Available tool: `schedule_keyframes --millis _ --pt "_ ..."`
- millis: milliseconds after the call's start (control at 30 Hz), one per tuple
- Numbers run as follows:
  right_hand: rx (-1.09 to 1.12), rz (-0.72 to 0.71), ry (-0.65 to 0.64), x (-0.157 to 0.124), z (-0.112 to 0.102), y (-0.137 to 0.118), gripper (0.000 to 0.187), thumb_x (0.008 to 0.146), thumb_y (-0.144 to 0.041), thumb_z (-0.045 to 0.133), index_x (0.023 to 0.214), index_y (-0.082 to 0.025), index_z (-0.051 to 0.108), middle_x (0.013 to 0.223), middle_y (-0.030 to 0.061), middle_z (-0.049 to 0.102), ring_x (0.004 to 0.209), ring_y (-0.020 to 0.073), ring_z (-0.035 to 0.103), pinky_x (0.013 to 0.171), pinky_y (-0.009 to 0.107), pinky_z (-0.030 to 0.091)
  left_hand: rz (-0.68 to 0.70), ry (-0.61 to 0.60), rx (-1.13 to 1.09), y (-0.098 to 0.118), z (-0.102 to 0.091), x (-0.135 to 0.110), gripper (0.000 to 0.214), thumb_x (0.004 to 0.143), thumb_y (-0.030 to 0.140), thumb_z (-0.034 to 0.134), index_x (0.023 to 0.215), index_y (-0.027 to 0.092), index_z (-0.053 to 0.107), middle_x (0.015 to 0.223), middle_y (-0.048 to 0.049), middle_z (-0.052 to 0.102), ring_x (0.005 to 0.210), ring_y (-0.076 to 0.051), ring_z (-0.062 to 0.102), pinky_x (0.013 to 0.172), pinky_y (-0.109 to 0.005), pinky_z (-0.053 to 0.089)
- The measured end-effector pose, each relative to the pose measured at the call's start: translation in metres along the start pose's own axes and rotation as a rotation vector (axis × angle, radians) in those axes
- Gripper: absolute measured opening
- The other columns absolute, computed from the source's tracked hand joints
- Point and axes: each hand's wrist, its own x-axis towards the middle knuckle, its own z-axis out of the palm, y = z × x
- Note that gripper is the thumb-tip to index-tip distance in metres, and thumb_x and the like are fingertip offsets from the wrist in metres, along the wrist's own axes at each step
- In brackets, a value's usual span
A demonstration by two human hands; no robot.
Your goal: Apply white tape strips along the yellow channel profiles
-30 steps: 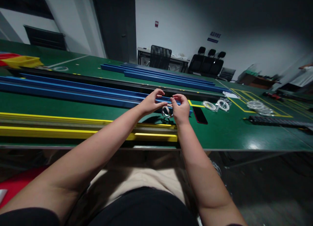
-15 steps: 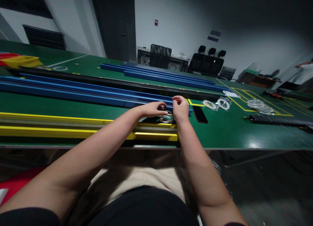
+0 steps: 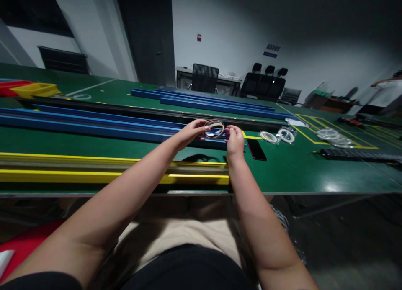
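Observation:
My left hand (image 3: pixel 190 133) is closed on the left side of a thin ring-shaped coil (image 3: pixel 216 124), which looks like a nearly used-up roll of tape or strip. The coil is raised above the table, its open centre facing me. Close by its right side, my right hand (image 3: pixel 235 144) has thumb and fingers pinched together; whether a loose end is between them is too small to tell. Below both hands lies a long yellow channel profile (image 3: pixel 197 179). Behind them runs a blue profile (image 3: pixel 125 130), partly covered by my left hand.
A black phone (image 3: pixel 256 149) lies right of my right hand. Bagged white coils (image 3: pixel 285 135) sit beyond it. Farther back are a black rail (image 3: pixel 141 109) and more blue profiles (image 3: pixel 216 107). A yellow bin (image 3: pixel 37 90) stands far left. Another person (image 3: pixel 387 91) is at far right.
Both hands have lifted off the yellow profile, with the coil now raised and tilted toward me in my left hand. The whole view has shifted slightly downward.

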Motion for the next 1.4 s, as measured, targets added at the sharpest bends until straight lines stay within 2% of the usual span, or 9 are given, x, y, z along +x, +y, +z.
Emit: schedule_keyframes --millis 100,167,333,433,567,733,1033,1200,1400 --pt "0.052 0.044 -0.204 -0.009 0.006 -0.008 0.043 0.089 -0.053 0.055 0.119 -0.022 0.063 0.114 0.0078 0.070 0.087 0.0173 0.067 0.060 0.025 0.051 -0.028 0.019 -0.194 0.001 -0.001 0.001 0.055 0.072 0.028 0.076 0.125 0.025 0.059 0.125 -0.0060 0.067 0.094 -0.017 0.068 0.079 -0.032 0.057" --pt "0.058 -0.001 -0.281 -0.014 0.008 -0.012 0.049 0.087 -0.054 0.062 0.126 -0.024 0.059 0.126 0.0095 0.066 0.091 0.0171 0.068 0.064 0.026 0.055 -0.032 0.003 -0.251 0.001 0.000 0.001 0.061 0.068 0.018 0.070 0.127 0.027 0.058 0.134 -0.0058 0.063 0.099 -0.018 0.068 0.080 -0.033 0.058" --pt "0.042 -0.155 -0.281 -0.017 0.009 -0.012 0.050 0.082 -0.042 0.073 0.126 -0.024 0.058 0.137 0.0109 0.059 0.107 0.0200 0.068 0.088 0.034 0.058 -0.096 -0.110 -0.284 0.002 0.000 -0.002 0.072 0.073 0.022 0.069 0.141 0.037 0.050 0.141 -0.0055 0.059 0.104 -0.023 0.069 0.078 -0.038 0.060" --pt "-0.009 -0.236 -0.285 -0.017 0.007 -0.011 0.045 0.082 -0.035 0.073 0.125 -0.025 0.060 0.137 0.0098 0.059 0.112 0.0211 0.066 0.090 0.035 0.059 -0.101 -0.130 -0.328 0.001 0.000 -0.003 0.069 0.079 0.031 0.073 0.142 0.040 0.046 0.135 -0.0050 0.062 0.101 -0.023 0.071 0.080 -0.040 0.060" --pt "-0.084 -0.347 -0.311 -0.020 0.006 -0.015 0.044 0.083 -0.031 0.072 0.126 -0.027 0.062 0.136 0.0089 0.059 0.114 0.0216 0.064 0.085 0.034 0.060 -0.050 -0.055 -0.345 -0.005 0.003 -0.001 0.075 0.077 0.035 0.083 0.141 0.036 0.042 0.123 -0.0056 0.066 0.095 -0.020 0.072 0.085 -0.040 0.059" --pt "-0.139 -0.452 -0.348 -0.022 0.003 -0.022 0.044 0.083 -0.031 0.074 0.125 -0.027 0.063 0.135 0.0085 0.060 0.121 0.0232 0.060 0.100 0.040 0.056 -0.091 0.025 -0.323 -0.007 0.005 0.001 0.083 0.071 0.035 0.088 0.139 0.031 0.041 0.120 -0.0076 0.067 0.089 -0.020 0.073 0.082 -0.041 0.060" --pt "-0.142 -0.373 -0.350 -0.021 0.003 -0.018 0.050 0.091 -0.043 0.066 0.137 -0.027 0.057 0.143 0.0105 0.056 0.119 0.0237 0.061 0.095 0.039 0.057 -0.022 0.170 -0.255 -0.007 0.001 0.004 0.066 0.067 0.040 0.090 0.121 0.022 0.057 0.105 -0.0052 0.071 0.080 -0.017 0.071 0.070 -0.030 0.057" --pt "-0.162 -0.278 -0.422 -0.023 0.004 -0.016 0.067 0.088 -0.049 0.068 0.147 -0.027 0.047 0.150 0.0125 0.050 0.123 0.0260 0.060 0.092 0.039 0.058 -0.066 0.061 -0.323 -0.004 0.001 0.001 0.053 0.076 0.048 0.081 0.118 0.022 0.063 0.099 -0.0036 0.073 0.077 -0.016 0.071 0.074 -0.032 0.058" --pt "-0.165 -0.358 -0.469 -0.025 0.004 -0.020 0.082 0.079 -0.038 0.078 0.152 -0.030 0.041 0.152 0.0097 0.050 0.133 0.0271 0.054 0.108 0.046 0.051 -0.219 -0.142 -0.442 0.002 0.001 -0.004 0.054 0.087 0.065 0.061 0.115 0.020 0.069 0.096 -0.0063 0.076 0.075 -0.018 0.071 0.075 -0.033 0.058"
